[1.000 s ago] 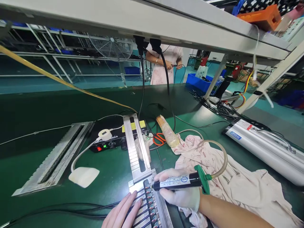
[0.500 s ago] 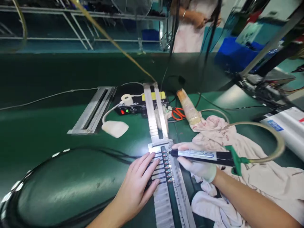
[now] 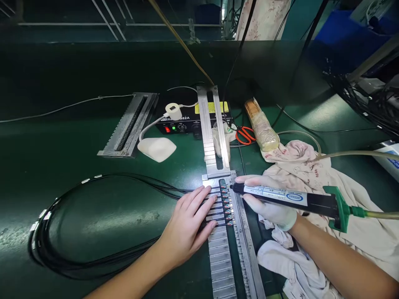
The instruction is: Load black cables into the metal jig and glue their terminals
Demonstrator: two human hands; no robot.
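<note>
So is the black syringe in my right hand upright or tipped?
Tipped: the black syringe slants sideways in your right hand, its tip by the metal fixture, its green cap out to the right.

Hands (image 3: 184,227) with syringe (image 3: 286,197) and cables (image 3: 37,245)

On the green bench (image 3: 68,158) lie a slotted metal rack (image 3: 140,120) far left, a black box (image 3: 190,124) far centre, a long metal fixture (image 3: 220,253) near centre, looped black cables (image 3: 36,241) near left and a crumpled cloth (image 3: 324,174) right; the dim far-right heap (image 3: 364,104) is probably cabling.
</note>
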